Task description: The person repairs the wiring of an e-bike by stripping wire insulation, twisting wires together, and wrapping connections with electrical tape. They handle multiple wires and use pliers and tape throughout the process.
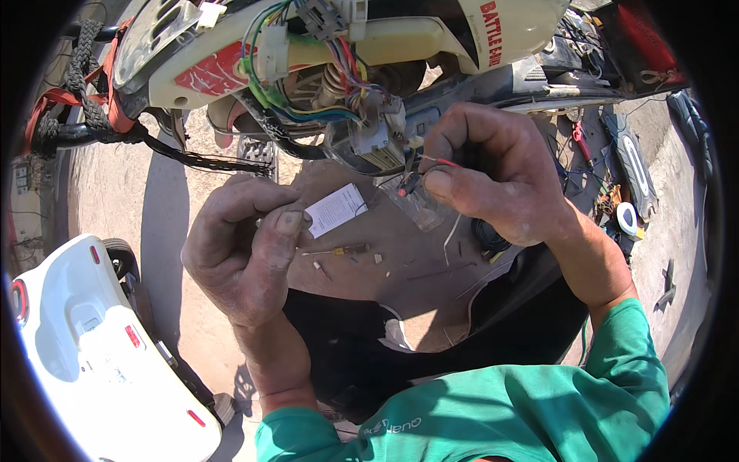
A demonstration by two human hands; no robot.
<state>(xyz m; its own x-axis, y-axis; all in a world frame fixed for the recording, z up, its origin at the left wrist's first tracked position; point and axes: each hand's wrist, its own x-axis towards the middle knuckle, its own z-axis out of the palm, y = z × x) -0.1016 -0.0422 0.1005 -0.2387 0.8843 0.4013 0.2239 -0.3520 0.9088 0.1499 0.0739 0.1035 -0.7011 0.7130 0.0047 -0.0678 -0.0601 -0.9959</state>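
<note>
My right hand (496, 167) pinches a thin red wire (443, 162) between thumb and forefinger, its bare strands pointing left. Across from it, at the centre left, my left hand (248, 242) has thumb and forefinger pressed together; a thin dark strand seems to run near the fingertips, but whether it is held cannot be told. Between and just beyond the hands, a metal-cased electrical module (378, 144) hangs with multicoloured wires and a white plug connector (395, 115). Above it, a larger white connector (273, 53) joins a wire bundle on the electric bike's frame (398, 40).
On the ground lie a printed white card (336, 210), a screwdriver (338, 250), a clear plastic bag (424, 208) and small connectors (378, 258). A white vehicle body (109, 369) stands at lower left. Red-handled pliers (582, 140) and a roll of tape (627, 218) lie at right.
</note>
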